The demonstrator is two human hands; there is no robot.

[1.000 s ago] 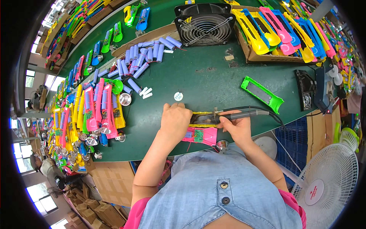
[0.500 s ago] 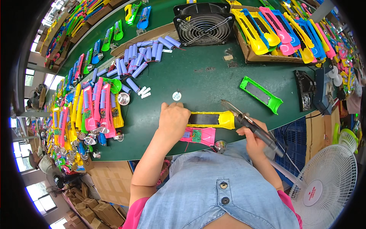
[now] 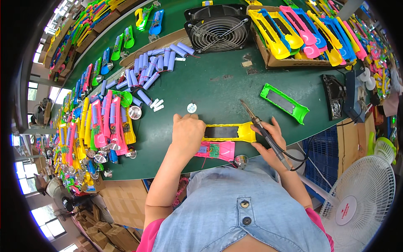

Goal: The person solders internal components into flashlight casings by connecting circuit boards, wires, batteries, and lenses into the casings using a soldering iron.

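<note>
My left hand (image 3: 188,133) is curled over the left end of a yellow plastic casing (image 3: 247,132), which has a dark panel in its middle; the gripped end is hidden. A soldering iron (image 3: 265,133) lies across my right hand (image 3: 273,138), its tip up and to the left over the table. The right fingers are loosely spread round its handle, close to the casing's wide end. Just nearer to me lies a pink casing (image 3: 228,151) with a green circuit board (image 3: 214,150) and a purple battery cell, partly under my left hand. A round silver reflector (image 3: 241,161) sits at its right end.
A green casing (image 3: 285,103) lies to the right. Purple battery cells (image 3: 147,69) and assembled coloured casings (image 3: 110,122) are heaped at left. A black fan (image 3: 220,35) and a carton of casings (image 3: 294,63) stand behind. A round white sticker (image 3: 192,108) lies beyond my left hand.
The soldering iron has shifted a little left and turned steeper in my right hand. My right fingers have spread and moved left to the yellow casing's wide end. My left hand stays put.
</note>
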